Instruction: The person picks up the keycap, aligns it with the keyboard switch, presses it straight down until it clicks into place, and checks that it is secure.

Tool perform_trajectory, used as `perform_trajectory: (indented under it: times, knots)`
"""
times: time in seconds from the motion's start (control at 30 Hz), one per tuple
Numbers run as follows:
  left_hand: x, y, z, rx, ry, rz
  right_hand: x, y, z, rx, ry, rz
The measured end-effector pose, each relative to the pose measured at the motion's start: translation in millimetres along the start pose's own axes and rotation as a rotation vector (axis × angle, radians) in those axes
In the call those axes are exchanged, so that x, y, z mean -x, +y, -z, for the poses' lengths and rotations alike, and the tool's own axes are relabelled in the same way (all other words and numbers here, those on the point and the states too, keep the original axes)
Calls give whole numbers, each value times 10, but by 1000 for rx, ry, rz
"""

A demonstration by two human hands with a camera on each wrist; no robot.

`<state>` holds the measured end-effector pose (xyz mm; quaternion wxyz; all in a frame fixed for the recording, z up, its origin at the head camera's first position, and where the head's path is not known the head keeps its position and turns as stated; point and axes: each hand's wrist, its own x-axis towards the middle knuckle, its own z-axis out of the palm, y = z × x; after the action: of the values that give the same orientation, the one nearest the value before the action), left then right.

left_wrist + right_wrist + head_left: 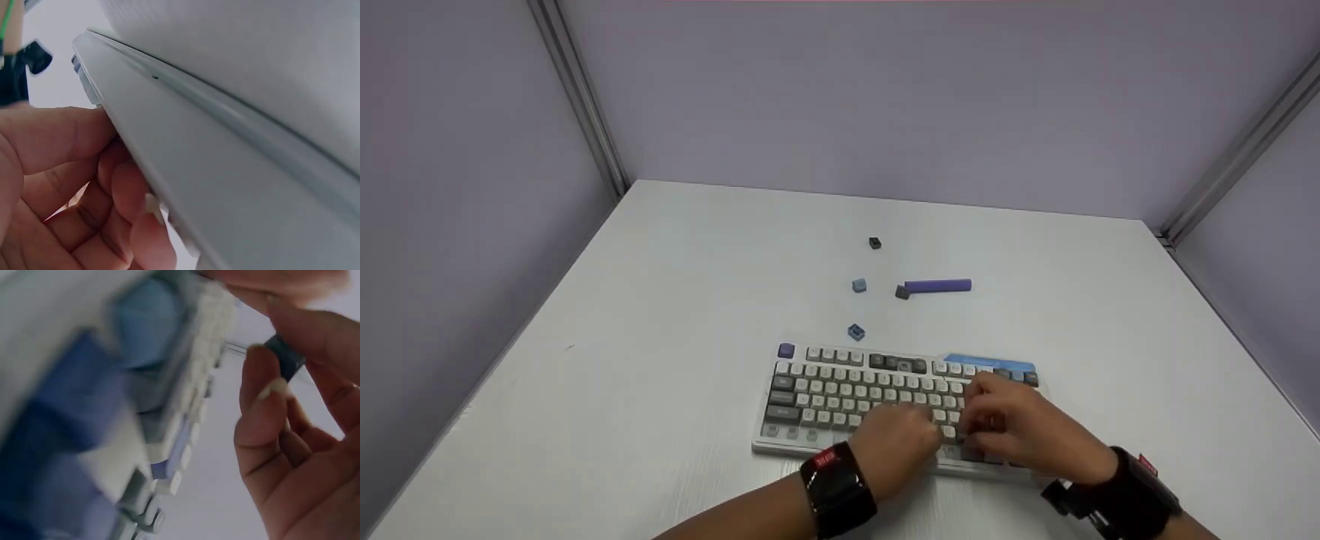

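Note:
A white and grey keyboard (840, 390) lies near the table's front, with white, grey, blue and purple keycaps. My right hand (1027, 424) is over its right part. In the right wrist view, the thumb and fingers of that hand pinch a small dark keycap (286, 357). Two thin dark lines run beside the fingertips; what they are is unclear. My left hand (896, 446) is over the keyboard's lower middle. The left wrist view shows its fingers (126, 191) curled by the keyboard's front edge (169, 152), which hides the fingertips and anything they may hold.
Behind the keyboard lie a blue keycap (856, 331), a light blue keycap (859, 285), a dark grey keycap (902, 292) and a black keycap (874, 243). A long purple spacebar keycap (937, 286) touches the grey one. Pale partition walls (870, 97) enclose the white table (660, 300).

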<state>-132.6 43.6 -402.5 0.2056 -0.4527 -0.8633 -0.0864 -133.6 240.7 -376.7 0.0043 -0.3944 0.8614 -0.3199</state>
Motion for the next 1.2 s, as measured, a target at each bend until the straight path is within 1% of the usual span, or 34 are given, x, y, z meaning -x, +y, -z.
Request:
perform_trajectory:
  times: [0.07,0.1,0.2,0.3,0.37,0.5,0.6,0.7,0.83,0.93,1.03,1.2]
  knots:
    - [2,-1,1,-21,-2,2,33,-33,-93,130,43,52]
    - [2,0,0,-31,-1,1,50,-46,-133,163,56,69]
    - [6,7,-10,-45,3,5,81,-70,-226,201,79,123]
    - [10,16,-17,-38,7,10,100,-98,-291,214,90,147]
    - [14,21,-18,-25,8,13,103,-122,-328,257,115,178]
    - [12,24,-8,-9,1,12,117,-186,-368,397,176,252]
    - [5,19,-1,-14,-4,12,137,-233,-365,442,178,254]
    - [1,14,-3,-17,1,11,156,-249,-348,432,168,213]
    - [2,10,-17,-17,18,4,185,-202,-347,450,167,150]
    - [2,10,-16,-23,19,5,197,-160,-359,493,182,139]
    - [0,14,-11,-29,11,7,198,-157,-357,500,193,149]
    - [-2,12,-14,-27,4,11,183,-197,-349,484,185,209]
